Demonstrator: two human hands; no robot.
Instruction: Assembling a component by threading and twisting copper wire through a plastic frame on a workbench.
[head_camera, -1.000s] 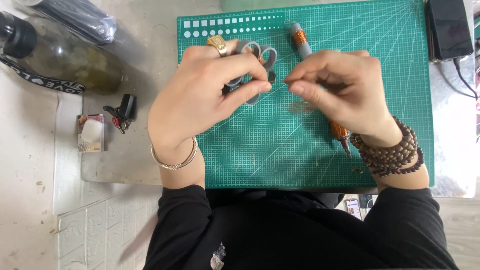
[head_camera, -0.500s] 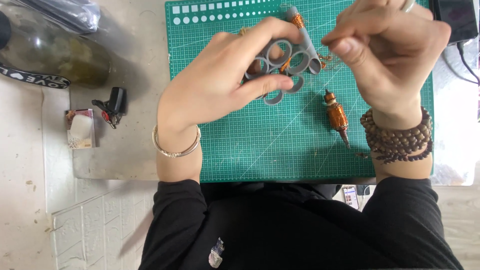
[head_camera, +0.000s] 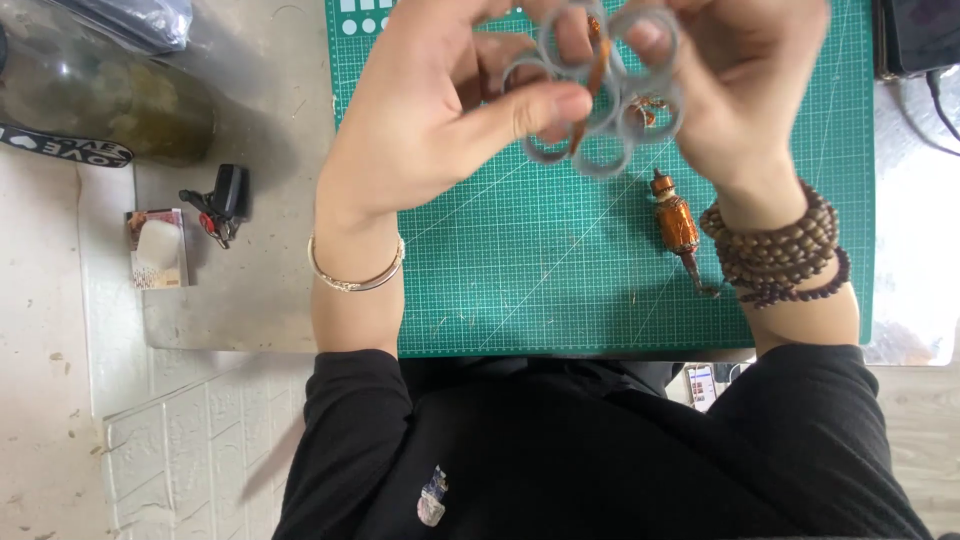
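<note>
My left hand (head_camera: 440, 110) and my right hand (head_camera: 745, 85) both hold a grey cluster of joined rings (head_camera: 600, 100), raised above the green cutting mat (head_camera: 560, 270). The left thumb presses on the cluster's lower left ring, and the right fingers pinch its upper right ring. A thin copper-coloured wire runs through the middle of the rings. On the mat below my right hand lies a small motor rotor wound with copper wire (head_camera: 678, 228). A metal bangle circles my left wrist and wooden bead bracelets wrap my right wrist.
A dark glass bottle (head_camera: 100, 100) lies at the upper left on the metal tabletop. A small black clip tool (head_camera: 222, 200) and a little box with a white block (head_camera: 157, 247) sit left of the mat. A black device with a cable (head_camera: 915, 40) is at the upper right.
Both hands have lifted the ring cluster closer to the camera. My right hand, apart from it earlier, now grips its right side. The rotor stays on the mat.
</note>
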